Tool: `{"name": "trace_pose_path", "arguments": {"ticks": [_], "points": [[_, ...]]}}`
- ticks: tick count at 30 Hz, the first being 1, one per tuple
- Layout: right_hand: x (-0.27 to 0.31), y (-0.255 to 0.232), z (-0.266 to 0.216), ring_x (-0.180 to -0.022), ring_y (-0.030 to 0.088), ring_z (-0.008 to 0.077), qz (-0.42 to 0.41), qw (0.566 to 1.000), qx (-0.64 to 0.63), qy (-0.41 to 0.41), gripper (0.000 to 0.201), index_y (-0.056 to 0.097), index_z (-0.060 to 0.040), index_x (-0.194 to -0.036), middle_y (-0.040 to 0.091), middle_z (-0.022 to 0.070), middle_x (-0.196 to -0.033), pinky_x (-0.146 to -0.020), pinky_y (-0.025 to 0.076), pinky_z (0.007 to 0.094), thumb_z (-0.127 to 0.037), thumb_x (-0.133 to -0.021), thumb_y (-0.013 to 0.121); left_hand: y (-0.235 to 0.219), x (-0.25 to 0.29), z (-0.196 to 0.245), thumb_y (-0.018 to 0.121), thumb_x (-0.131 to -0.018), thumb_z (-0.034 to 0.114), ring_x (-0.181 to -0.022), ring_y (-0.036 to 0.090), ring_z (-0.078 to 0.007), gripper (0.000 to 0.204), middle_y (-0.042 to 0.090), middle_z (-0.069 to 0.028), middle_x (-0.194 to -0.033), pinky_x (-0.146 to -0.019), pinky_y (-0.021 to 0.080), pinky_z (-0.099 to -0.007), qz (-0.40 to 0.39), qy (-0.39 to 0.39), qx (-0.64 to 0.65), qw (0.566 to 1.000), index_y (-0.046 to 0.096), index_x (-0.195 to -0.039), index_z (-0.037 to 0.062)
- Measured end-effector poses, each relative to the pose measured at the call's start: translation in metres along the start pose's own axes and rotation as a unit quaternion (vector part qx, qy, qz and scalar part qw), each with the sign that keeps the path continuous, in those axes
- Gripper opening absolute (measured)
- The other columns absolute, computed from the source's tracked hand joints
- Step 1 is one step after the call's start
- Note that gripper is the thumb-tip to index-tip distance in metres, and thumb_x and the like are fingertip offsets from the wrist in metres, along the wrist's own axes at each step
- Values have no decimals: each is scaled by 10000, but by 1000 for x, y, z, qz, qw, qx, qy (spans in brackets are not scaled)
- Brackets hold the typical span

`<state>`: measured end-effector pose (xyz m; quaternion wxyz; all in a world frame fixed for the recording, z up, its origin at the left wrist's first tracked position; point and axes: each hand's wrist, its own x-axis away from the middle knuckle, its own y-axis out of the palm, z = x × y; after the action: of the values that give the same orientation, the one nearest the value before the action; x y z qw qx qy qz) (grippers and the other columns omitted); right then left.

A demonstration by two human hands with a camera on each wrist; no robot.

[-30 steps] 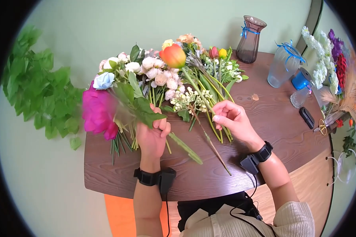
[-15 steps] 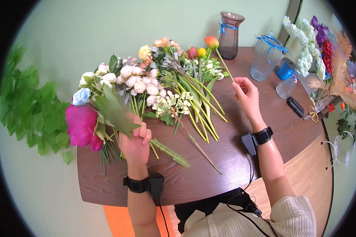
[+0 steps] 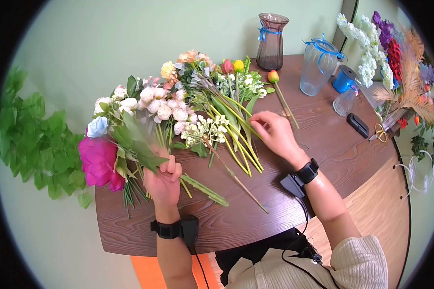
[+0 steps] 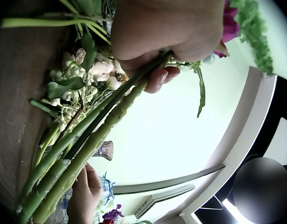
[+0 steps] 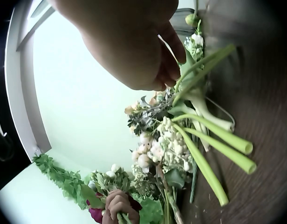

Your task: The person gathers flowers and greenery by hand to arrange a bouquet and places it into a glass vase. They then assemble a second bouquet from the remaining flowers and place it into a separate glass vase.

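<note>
My left hand (image 3: pixel 164 185) grips a bunch of thick green stems (image 4: pixel 94 140), fingers curled round them. Leaves (image 3: pixel 132 137) rise above it, beside a magenta peony (image 3: pixel 99 161) and a pale blue rose (image 3: pixel 97 126). My right hand (image 3: pixel 277 135) reaches over the tulip stems (image 3: pixel 238 144), its thumb and fingertips right at one green stem (image 5: pixel 206 70). An orange tulip (image 3: pixel 273 76) lies on the table to the right of these, its stem pointing toward me. A sprig of white berries (image 3: pixel 205 130) lies between my hands.
Pink roses (image 3: pixel 164 108) and other flowers spread over the dark wooden table (image 3: pixel 318 159). At the back stand a purple glass vase (image 3: pixel 271 45) and a clear vase (image 3: pixel 316 72). A blue ribbon spool (image 3: pixel 345 79), small glass bottle (image 3: pixel 344 103) and black case (image 3: pixel 357 125) lie right.
My right hand carried the orange tulip to the right, let it go on the table, and moved back left to the stems. My left hand keeps its grip, shifted slightly left in view.
</note>
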<state>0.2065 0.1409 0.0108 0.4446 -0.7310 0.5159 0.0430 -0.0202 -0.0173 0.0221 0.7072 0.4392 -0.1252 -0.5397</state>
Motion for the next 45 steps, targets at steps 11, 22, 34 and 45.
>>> {"name": "trace_pose_path", "arguments": {"ticks": [11,22,34,45], "points": [[5,9,6,-628,608,252,-75,991,-20,111,172,594,-49,-881,629,99,-701,-603,471,342,-189,-784,570,5,1,-1,333,-919,200,-526,275,-83,200,301,9,-648,-420,261,-206,8,-21,2,1000,431,-1024,61],[3,13,13,-601,463,29,-118,947,-227,193,206,602,-27,-949,546,-37,-686,-532,386,185,-201,-853,548,6,0,-2,349,-918,213,-516,278,-80,173,301,12,-635,-419,266,-204,0,-35,5,999,417,-986,69],[5,9,-10,-692,513,26,-87,833,-502,216,200,595,-45,-1015,594,-18,-790,-603,413,166,-151,-847,562,15,1,3,349,-921,230,-508,274,-77,177,277,19,-621,-415,269,-203,7,-46,-31,998,391,-974,66],[24,20,-46,-772,601,108,-316,796,-505,108,178,484,-41,-891,611,74,-900,-683,482,217,27,-777,602,17,7,-1,353,-920,256,-531,346,-96,201,413,-13,-699,-421,275,-219,96,-3,-127,987,431,-956,74]]}}
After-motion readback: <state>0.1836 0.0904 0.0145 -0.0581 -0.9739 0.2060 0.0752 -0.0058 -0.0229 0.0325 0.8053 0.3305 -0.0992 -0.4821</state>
